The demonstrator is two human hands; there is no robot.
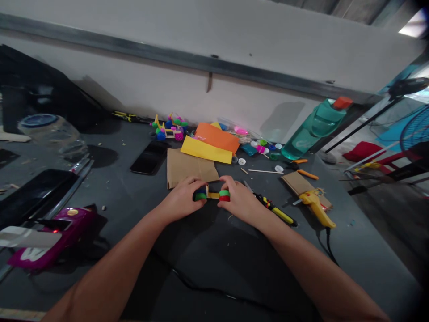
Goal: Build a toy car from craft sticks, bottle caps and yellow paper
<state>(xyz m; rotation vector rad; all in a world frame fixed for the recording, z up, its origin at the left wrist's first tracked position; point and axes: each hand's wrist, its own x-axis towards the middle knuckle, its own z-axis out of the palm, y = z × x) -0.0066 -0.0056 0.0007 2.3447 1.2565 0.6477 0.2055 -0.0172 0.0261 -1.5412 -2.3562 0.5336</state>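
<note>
As the left hand pinches round blue-green plastic caps and the right hand round green-red plastic caps, both look light, best held edgewise.

On a dial centred between the hands, the left hand at 9 o'clock pinches blue and green caps, and the right hand at 3 pinches green and red caps, a yellowish strip between them. Brown cardboard lies at 11, yellow paper at 12, a black phone at 10, a teal bottle at 2, and a yellow glue gun at 3, well beyond the right hand.
</note>
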